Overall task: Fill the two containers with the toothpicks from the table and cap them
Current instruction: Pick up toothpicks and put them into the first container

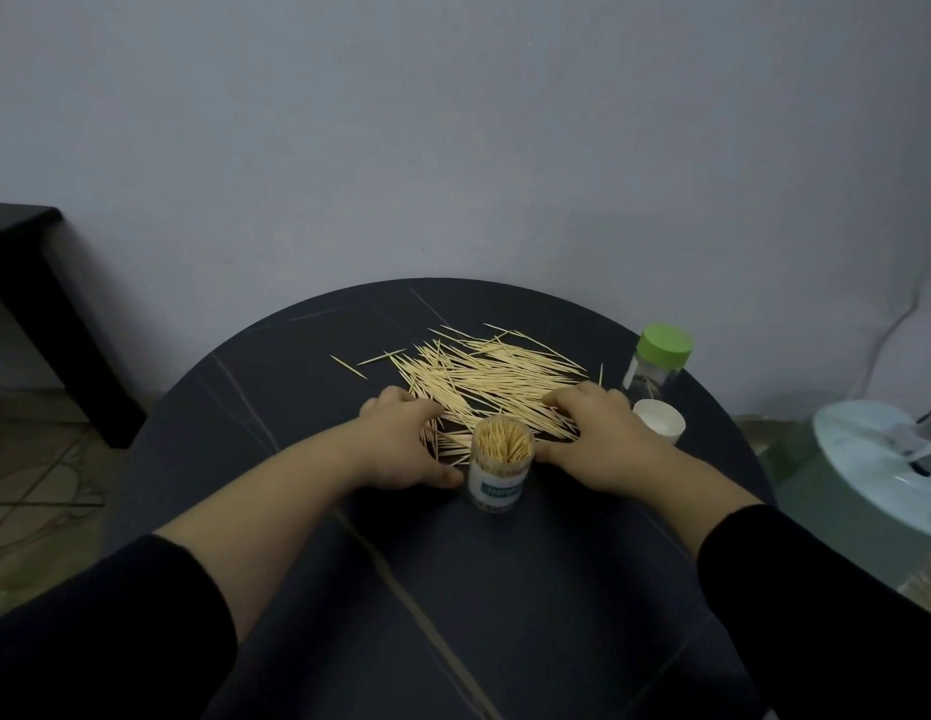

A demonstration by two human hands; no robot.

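**A:** What's nearest?

**B:** The jar (500,462), upright on the table (453,605), open and packed with toothpicks on end. It looks placed there so both hands can feed it with a short reach.

**A:** And the hands?

**B:** One on each side of it. The left hand (401,441) lies palm down on the near left edge of the pile (487,379), thumb by the jar. The right hand (596,433) covers the near right edge. Both have their fingers bent down into the sticks, raking inward, I'd judge. I can't tell whether either has any pinched.

**A:** How far along is it?

**B:** This jar seems full and is not yet capped. Most sticks lie loose just behind it.

**A:** Its cap?

**B:** A white cap (659,419) sits just beside the right hand. Behind it stands a green-capped jar (659,366), and I can't make out how full that is.

**A:** Anything in the way?

**B:** The jar crowds the raking hands, so a knock could tip it. A side table (22,241) at far left and a white base (868,459) at right are well apart.
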